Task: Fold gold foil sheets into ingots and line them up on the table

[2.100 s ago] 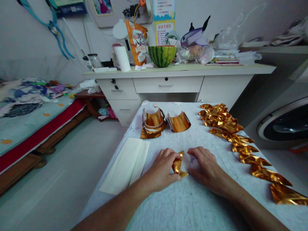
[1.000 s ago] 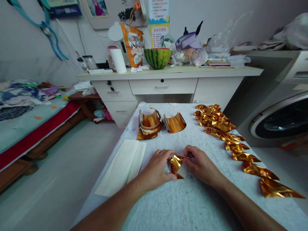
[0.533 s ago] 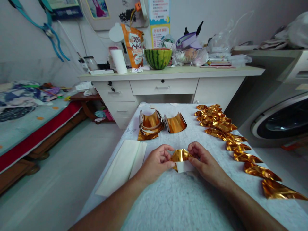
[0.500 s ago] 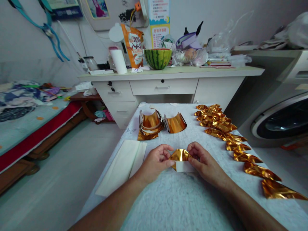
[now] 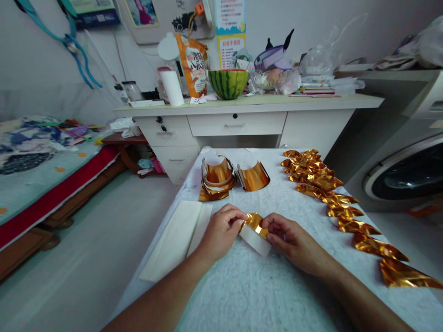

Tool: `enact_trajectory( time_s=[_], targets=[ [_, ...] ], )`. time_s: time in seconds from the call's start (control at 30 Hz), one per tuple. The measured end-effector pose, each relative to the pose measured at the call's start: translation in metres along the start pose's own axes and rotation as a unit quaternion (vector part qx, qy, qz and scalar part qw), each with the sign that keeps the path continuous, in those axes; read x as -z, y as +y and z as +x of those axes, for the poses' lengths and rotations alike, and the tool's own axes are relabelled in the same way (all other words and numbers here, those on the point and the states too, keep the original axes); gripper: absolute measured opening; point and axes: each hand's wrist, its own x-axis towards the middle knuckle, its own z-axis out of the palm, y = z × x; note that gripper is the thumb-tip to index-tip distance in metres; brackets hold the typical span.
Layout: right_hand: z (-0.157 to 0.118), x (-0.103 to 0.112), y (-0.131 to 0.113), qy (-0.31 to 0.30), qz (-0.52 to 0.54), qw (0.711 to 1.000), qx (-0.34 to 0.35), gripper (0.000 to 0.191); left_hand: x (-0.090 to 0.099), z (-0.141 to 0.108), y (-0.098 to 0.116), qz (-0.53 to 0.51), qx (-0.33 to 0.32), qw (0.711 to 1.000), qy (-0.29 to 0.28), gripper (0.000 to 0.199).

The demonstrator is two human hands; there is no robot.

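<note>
A partly folded sheet of gold foil paper (image 5: 255,223) with a white side showing is held between both hands over the cloth. My left hand (image 5: 223,230) pinches its left end between thumb and fingers. At the right end, my right hand (image 5: 285,237) grips it the same way. Farther back lie a stack of curled gold sheets (image 5: 218,180) and a single curled gold sheet (image 5: 254,177). Several folded gold foil pieces (image 5: 341,211) run in a row down the right side. Plain off-white paper (image 5: 173,240) lies left of my left hand.
The work surface has a pale quilted cloth (image 5: 235,290). Behind it stands a white desk (image 5: 238,123) with a cut watermelon (image 5: 228,84) and an orange pouch (image 5: 194,64). A washing machine (image 5: 408,147) is at right, a bed (image 5: 62,168) at left.
The gold foil paper has tilted, its right end now lower, with its white flap slanting down to the right. My left hand rose slightly; my right hand shifted a little down.
</note>
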Motion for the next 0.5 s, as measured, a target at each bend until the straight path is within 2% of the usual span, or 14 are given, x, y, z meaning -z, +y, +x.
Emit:
enact_trajectory(
  time_s=[0.17, 0.33, 0.5],
  targets=[
    [0.001, -0.002, -0.001, 0.023, -0.129, 0.991, -0.016, 0.006, -0.002, 0.001, -0.002, 0.071, -0.034, 0.997, -0.014, 0.021],
    [0.002, -0.008, -0.002, 0.047, -0.292, 0.955, 0.002, 0.016, -0.006, 0.001, -0.01, 0.179, -0.041, 0.982, -0.034, 0.019],
    [0.004, -0.01, 0.003, 0.039, -0.318, 0.946, 0.048, 0.019, -0.008, -0.002, -0.009, 0.238, -0.053, 0.969, -0.027, 0.022]
  ],
)
